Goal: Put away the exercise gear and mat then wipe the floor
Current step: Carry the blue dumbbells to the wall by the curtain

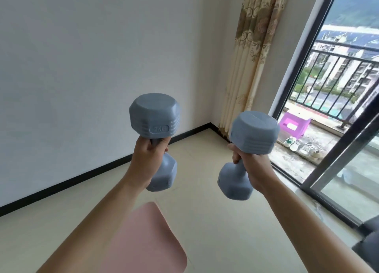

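Left hand [146,159] wraps fingers round grey dumbbell [155,116] handle; right hand [252,166] same on second dumbbell [254,133]. Looks heavy, hard; middle bar best hold. Pink mat [149,242] soft, still flat on floor.

embossed "2KG", seemingly, on left dumbbell's [155,116] head

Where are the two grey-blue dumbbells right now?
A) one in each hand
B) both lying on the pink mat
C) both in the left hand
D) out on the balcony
A: the left hand grips one dumbbell by its handle and the right hand grips the other dumbbell, both held above the pink mat.
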A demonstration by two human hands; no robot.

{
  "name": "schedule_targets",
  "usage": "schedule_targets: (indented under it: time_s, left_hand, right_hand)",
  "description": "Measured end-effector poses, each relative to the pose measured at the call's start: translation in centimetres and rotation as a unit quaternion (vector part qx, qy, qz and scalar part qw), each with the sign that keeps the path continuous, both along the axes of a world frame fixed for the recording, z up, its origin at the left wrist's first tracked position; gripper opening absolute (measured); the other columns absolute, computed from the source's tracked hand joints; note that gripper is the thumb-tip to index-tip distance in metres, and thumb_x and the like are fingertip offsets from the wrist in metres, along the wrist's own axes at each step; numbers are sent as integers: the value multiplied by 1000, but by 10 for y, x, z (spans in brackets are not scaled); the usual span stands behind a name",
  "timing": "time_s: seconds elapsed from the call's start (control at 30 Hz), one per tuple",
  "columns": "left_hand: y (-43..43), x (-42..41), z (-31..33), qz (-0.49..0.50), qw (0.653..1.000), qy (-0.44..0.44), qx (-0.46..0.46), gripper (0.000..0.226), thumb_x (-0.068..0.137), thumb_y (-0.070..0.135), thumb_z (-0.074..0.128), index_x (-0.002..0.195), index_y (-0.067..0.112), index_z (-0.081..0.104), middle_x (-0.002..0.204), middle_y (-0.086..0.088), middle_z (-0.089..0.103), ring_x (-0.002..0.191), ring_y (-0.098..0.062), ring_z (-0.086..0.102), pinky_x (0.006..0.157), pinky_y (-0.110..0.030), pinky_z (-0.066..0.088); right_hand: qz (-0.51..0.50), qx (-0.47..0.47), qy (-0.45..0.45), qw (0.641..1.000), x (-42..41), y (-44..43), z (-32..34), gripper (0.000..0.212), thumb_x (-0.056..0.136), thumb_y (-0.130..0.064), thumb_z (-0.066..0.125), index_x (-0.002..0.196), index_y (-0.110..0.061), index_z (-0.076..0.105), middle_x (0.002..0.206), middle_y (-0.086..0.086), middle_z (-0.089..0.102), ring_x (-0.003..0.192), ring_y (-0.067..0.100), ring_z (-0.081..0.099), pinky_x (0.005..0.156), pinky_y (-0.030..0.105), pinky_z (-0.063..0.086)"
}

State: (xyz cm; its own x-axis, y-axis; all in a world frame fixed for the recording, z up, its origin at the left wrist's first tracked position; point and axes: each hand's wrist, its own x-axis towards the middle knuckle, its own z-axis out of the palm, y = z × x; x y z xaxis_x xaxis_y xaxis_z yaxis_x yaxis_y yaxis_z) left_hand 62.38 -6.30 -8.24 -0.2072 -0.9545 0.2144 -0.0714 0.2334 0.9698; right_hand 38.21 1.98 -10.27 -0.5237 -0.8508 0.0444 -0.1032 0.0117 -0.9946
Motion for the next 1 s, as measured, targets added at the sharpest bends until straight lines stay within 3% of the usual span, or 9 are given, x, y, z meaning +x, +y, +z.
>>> schedule_targets:
  time_s: [0.1, 0.27, 0.43, 0.53, 0.67, 0.8, 0.93, 1.0]
  left_hand:
    - [-54, -71, 6, -36, 999, -6, 14, 49, 85, 39, 61, 83, -8, 49, 77, -28, 49, 69, -14, 53, 75, -30, 45]
    - [-135, -195, -8, -61, 997, -21, 36, 35, 96, 25, 62, 80, -4, 49, 73, -12, 48, 69, -12, 52, 76, -28, 44]
    - [-216, -326, -39, -55, 996, -23, 68, 38, 88, 34, 63, 80, -1, 50, 74, -9, 50, 70, -14, 51, 75, -28, 43]
    - [-262, -387, -46, -29, 993, -43, 101, 42, 84, 36, 62, 85, -4, 51, 75, -10, 51, 70, -13, 52, 76, -28, 44]
    - [-322, -439, -50, 20, 988, -66, 135, 49, 74, 46, 62, 86, -1, 54, 76, -7, 52, 71, -13, 52, 78, -30, 45]
    - [-384, -468, -59, 70, 986, -71, 133, 40, 89, 38, 64, 85, 1, 50, 73, -4, 49, 68, -13, 47, 70, -26, 40]
    - [-464, -494, -87, 127, 980, -57, 141, 28, 94, 30, 61, 80, 9, 50, 73, -4, 50, 66, -12, 48, 68, -26, 40]
    - [-507, -509, -102, 153, 975, -37, 154, 30, 93, 28, 62, 81, 5, 49, 72, -5, 49, 66, -12, 46, 68, -27, 39]
  right_hand:
    - [-44, -7, 4, 999, -69, -39, 9, 43, 83, -9, 72, 48, -17, 49, 54, 2, 50, 58, 18, 47, 69, 38, 46]
    - [-85, -27, -22, 996, -197, -98, -5, 36, 81, -7, 71, 51, -18, 54, 59, 8, 50, 62, 23, 47, 68, 40, 46]
    - [-71, -5, -27, 997, -326, -191, -38, 35, 81, -4, 68, 54, -16, 50, 57, 6, 48, 62, 22, 44, 64, 38, 39]
    - [-35, 24, -26, 999, -389, -258, -44, 32, 79, -7, 67, 53, -14, 50, 57, 7, 48, 59, 20, 45, 61, 35, 39]
    - [49, 42, -27, 998, -444, -354, -35, 27, 76, -14, 67, 63, 2, 50, 62, 13, 45, 62, 22, 43, 64, 35, 41]
    - [115, 76, -19, 990, -477, -453, -39, 21, 67, -20, 65, 64, -3, 52, 63, 13, 48, 64, 23, 45, 67, 39, 43]
    - [162, 102, -9, 981, -501, -553, -65, 22, 75, -14, 67, 61, -10, 50, 60, 10, 46, 64, 22, 43, 67, 37, 41]
    - [186, 121, -1, 975, -512, -603, -80, 26, 78, -12, 67, 58, -12, 50, 60, 10, 47, 65, 22, 43, 66, 36, 41]
